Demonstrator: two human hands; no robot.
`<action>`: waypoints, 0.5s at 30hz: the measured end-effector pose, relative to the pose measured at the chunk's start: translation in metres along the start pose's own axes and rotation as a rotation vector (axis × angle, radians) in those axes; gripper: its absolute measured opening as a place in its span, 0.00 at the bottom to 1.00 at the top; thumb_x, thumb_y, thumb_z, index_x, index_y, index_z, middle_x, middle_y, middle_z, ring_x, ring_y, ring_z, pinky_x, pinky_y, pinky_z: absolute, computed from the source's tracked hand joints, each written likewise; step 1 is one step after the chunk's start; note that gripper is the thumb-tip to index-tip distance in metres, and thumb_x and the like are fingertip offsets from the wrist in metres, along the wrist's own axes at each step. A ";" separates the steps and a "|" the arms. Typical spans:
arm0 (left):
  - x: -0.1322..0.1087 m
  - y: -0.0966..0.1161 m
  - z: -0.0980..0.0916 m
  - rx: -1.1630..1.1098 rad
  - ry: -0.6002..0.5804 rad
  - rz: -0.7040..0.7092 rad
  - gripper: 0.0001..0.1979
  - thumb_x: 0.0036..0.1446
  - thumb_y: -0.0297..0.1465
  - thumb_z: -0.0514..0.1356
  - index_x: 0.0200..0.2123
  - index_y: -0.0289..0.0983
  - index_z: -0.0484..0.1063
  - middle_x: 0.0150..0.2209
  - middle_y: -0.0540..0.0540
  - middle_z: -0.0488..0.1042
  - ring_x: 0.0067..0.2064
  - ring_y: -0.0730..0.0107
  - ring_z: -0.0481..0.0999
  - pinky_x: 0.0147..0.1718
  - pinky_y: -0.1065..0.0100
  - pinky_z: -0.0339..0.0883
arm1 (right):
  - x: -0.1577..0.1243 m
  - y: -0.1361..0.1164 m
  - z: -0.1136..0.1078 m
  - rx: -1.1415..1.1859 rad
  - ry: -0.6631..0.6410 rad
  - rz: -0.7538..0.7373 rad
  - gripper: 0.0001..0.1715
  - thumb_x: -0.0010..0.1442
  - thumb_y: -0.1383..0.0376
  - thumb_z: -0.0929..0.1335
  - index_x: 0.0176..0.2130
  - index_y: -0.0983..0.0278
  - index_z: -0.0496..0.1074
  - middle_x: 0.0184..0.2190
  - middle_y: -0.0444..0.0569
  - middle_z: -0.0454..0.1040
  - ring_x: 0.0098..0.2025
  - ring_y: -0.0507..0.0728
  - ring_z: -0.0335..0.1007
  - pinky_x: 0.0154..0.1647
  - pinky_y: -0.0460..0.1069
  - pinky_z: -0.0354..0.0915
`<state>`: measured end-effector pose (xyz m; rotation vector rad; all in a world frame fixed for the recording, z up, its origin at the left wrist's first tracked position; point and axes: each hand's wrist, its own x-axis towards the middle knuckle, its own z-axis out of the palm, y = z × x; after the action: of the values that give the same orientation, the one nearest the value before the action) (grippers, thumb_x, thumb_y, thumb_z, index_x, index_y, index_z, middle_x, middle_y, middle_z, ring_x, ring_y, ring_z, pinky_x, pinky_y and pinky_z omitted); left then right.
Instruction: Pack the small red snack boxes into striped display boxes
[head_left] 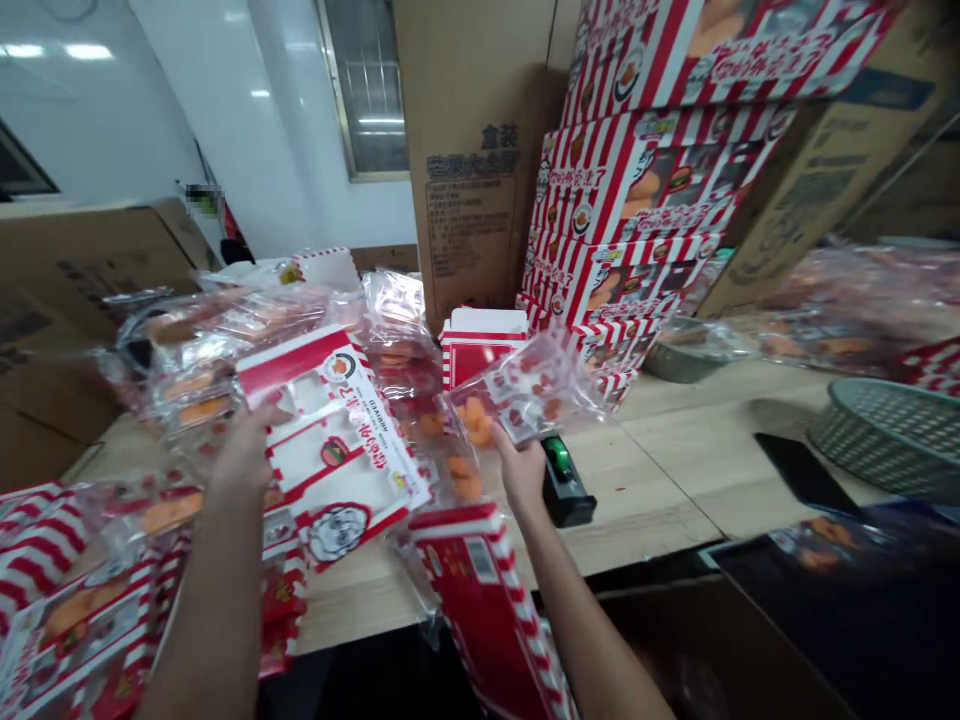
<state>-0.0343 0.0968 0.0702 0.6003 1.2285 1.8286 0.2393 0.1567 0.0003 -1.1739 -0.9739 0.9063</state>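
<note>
The front edge of the tabletop (660, 470) runs just past your hands, and the wood goes on to the right of your right hand (521, 472). To the left, a thick pile of bags (195, 370) leaves little room to move. Your left hand (244, 450) holds a flat red and white box (330, 450) up over the pile, with your fingers (274, 412) on its edge. The box has little windows cut in it. Your right hand holds up a clear bag (525, 395) with orange food in it, and your fingers curl under it. A red box (480, 590) hangs over the front edge, below your hands. A black tool with a green top (564, 485) sits just beside your right hand. Tall striped boxes (652, 180) stand behind, with a gray basket (892, 435) and a black phone (802, 470) on the right.
</note>
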 end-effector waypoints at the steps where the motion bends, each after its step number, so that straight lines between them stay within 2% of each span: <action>1: -0.006 -0.012 -0.002 -0.033 0.007 -0.053 0.16 0.32 0.20 0.57 0.30 0.34 0.67 0.22 0.53 0.73 0.32 0.64 0.75 0.33 0.65 0.72 | 0.000 0.003 0.007 0.005 -0.012 0.004 0.19 0.42 0.60 0.72 0.33 0.70 0.74 0.32 0.52 0.77 0.37 0.60 0.72 0.39 0.50 0.67; 4: -0.018 -0.044 -0.007 -0.079 0.032 -0.153 0.17 0.32 0.21 0.58 0.32 0.34 0.67 0.24 0.51 0.74 0.32 0.62 0.76 0.32 0.64 0.73 | -0.008 0.020 0.022 0.026 -0.031 0.040 0.17 0.40 0.60 0.73 0.29 0.69 0.74 0.29 0.52 0.77 0.35 0.61 0.72 0.37 0.52 0.67; 6: -0.022 -0.052 -0.011 -0.077 0.075 -0.119 0.18 0.33 0.22 0.60 0.34 0.35 0.67 0.24 0.51 0.75 0.32 0.62 0.77 0.32 0.65 0.73 | -0.017 0.031 0.026 0.046 -0.030 0.073 0.17 0.41 0.58 0.73 0.29 0.68 0.74 0.29 0.52 0.77 0.34 0.61 0.72 0.36 0.53 0.68; 8: -0.024 -0.049 -0.019 -0.063 0.069 -0.065 0.19 0.34 0.24 0.63 0.35 0.36 0.68 0.25 0.51 0.75 0.31 0.63 0.77 0.31 0.66 0.73 | -0.023 0.038 0.025 0.069 -0.028 0.092 0.18 0.42 0.57 0.72 0.30 0.68 0.74 0.29 0.53 0.77 0.34 0.62 0.72 0.35 0.53 0.68; 10: -0.028 -0.040 -0.026 -0.032 0.014 -0.069 0.18 0.35 0.27 0.65 0.34 0.36 0.69 0.26 0.50 0.76 0.31 0.62 0.77 0.30 0.67 0.73 | -0.024 0.038 0.021 0.092 -0.014 0.088 0.19 0.42 0.57 0.73 0.31 0.69 0.74 0.32 0.54 0.77 0.36 0.62 0.72 0.38 0.54 0.68; 13: -0.040 -0.031 -0.032 0.053 -0.017 -0.145 0.16 0.34 0.32 0.66 0.31 0.35 0.70 0.22 0.49 0.75 0.26 0.61 0.76 0.23 0.67 0.72 | -0.017 0.024 0.018 0.168 0.045 0.040 0.24 0.44 0.57 0.72 0.39 0.69 0.72 0.40 0.54 0.75 0.44 0.60 0.69 0.46 0.54 0.65; 15: -0.050 -0.035 -0.028 0.086 -0.016 -0.205 0.16 0.34 0.33 0.66 0.30 0.34 0.70 0.20 0.48 0.74 0.23 0.61 0.76 0.21 0.67 0.71 | -0.014 0.009 0.020 0.346 0.030 0.010 0.26 0.46 0.57 0.71 0.44 0.66 0.69 0.45 0.51 0.72 0.48 0.58 0.67 0.48 0.53 0.65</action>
<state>-0.0158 0.0469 0.0299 0.5149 1.3126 1.6051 0.2157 0.1515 -0.0085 -0.8960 -0.7510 1.0165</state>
